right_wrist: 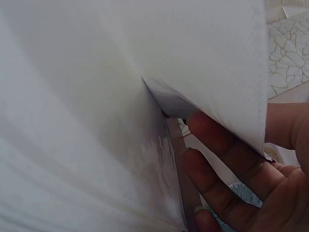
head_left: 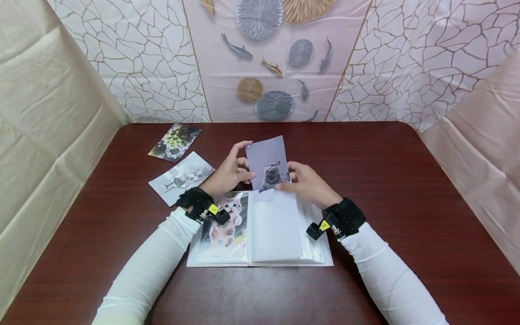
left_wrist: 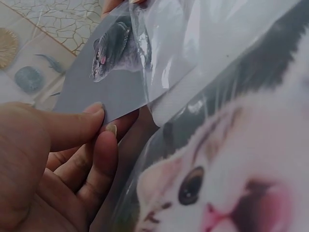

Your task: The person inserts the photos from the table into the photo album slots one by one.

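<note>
A photo of a grey cat [head_left: 266,155] stands above the top of the right-hand page of an open photo album [head_left: 278,230]. My left hand [head_left: 229,172] pinches the photo's left edge between thumb and fingers. At its lower right side, my right hand [head_left: 309,184] grips the photo together with the top of the page. In the left wrist view, the photo's lower end [left_wrist: 128,63] lies within the mouth of a clear sleeve [left_wrist: 166,72]. The right wrist view has the white page [right_wrist: 217,63] bent between thumb and fingers. A kitten picture [head_left: 227,223] fills the left page.
Left of the album, a pale photo with a wine glass [head_left: 180,178] lies partly behind my left hand. Beyond it is a photo of a green succulent [head_left: 174,142]. The brown table [head_left: 386,180] ends at a patterned cloth backdrop [head_left: 150,58].
</note>
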{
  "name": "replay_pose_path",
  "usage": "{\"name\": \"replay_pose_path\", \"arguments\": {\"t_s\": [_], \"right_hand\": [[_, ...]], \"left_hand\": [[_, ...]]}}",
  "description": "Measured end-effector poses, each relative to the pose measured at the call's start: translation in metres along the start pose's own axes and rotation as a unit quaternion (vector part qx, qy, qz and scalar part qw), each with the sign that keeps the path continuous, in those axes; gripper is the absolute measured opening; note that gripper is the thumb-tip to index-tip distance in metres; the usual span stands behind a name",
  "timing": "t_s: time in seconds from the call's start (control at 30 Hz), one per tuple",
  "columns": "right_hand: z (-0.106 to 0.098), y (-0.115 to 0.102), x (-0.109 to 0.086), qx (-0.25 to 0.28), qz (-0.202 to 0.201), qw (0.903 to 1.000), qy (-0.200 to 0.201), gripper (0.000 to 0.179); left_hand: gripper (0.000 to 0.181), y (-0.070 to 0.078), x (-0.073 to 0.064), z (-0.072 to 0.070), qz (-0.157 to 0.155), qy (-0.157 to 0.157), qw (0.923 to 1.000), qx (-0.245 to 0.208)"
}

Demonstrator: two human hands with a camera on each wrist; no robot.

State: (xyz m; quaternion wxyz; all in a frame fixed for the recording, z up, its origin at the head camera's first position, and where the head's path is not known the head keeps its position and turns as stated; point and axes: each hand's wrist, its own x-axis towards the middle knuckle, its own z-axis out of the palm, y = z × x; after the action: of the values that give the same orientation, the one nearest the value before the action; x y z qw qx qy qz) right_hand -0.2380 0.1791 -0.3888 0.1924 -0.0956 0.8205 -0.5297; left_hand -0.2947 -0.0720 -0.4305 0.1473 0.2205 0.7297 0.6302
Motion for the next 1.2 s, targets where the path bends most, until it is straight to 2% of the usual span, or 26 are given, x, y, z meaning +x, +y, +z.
{"name": "replay_pose_path", "arguments": {"t_s": [0.17,0.4,0.63,0.83,1.1,1.2], "right_hand": [[-0.0001,0.0004,0.0008,0.005,-0.003,1.0000,0.003,0.069],[0.0005,0.0005,0.0010,-0.004,-0.002,1.0000,0.005,0.075],[0.0005,-0.0002,-0.0002,-0.016,-0.005,0.9998,0.005,0.078],[0.0021,-0.0023,-0.0015,-0.030,-0.012,0.9994,0.014,0.070],[0.0018,-0.0011,-0.0015,-0.031,-0.024,0.9991,0.012,0.058],[0.0016,-0.0011,-0.0016,-0.035,-0.021,0.9991,0.013,0.063]], "left_hand": [[0.076,-0.0002,0.0001,-0.0008,-0.001,0.002,1.0000,0.009],[0.066,-0.0003,0.0003,-0.0016,0.020,0.014,0.9997,0.011],[0.067,0.0007,-0.0001,-0.0031,0.035,-0.010,0.9991,0.024],[0.066,-0.0005,0.0008,-0.0024,0.034,-0.027,0.9985,0.032],[0.059,-0.0015,0.0000,-0.0034,0.038,-0.025,0.9978,0.047],[0.055,-0.0012,-0.0004,-0.0033,0.039,-0.018,0.9980,0.047]]}}
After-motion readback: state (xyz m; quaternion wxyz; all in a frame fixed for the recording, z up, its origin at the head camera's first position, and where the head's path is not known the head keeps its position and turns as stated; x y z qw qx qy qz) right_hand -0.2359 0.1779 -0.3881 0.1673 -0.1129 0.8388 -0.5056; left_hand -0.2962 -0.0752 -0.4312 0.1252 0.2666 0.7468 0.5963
